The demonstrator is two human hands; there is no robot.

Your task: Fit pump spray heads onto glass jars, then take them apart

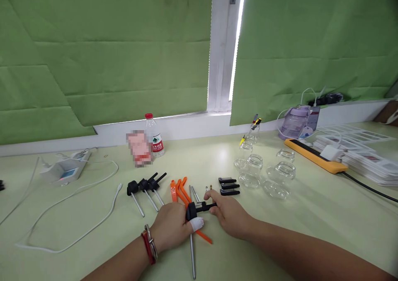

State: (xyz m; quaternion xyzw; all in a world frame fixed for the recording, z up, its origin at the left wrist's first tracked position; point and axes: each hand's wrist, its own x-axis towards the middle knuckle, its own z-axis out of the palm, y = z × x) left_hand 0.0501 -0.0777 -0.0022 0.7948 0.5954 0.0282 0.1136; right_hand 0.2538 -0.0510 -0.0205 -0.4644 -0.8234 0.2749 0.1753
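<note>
My left hand, its thumb wrapped in white, is closed around a black plastic head with a long metal rod pointing down toward me. From the head a black arm sticks out to the right, and my right hand grips its end between thumb and fingers. Under and behind the left hand lie several orange plastic strips. Beyond the hands are thin metal pins and tiny brass-coloured parts. Left of them lie three similar black-headed rods; on the right are three black pieces with springs.
Clear glass jars stand at the right, one holding screwdrivers. An orange power strip, white stacked panels and a purple jug are farther right. A water bottle stands behind; a white cable loops across the left.
</note>
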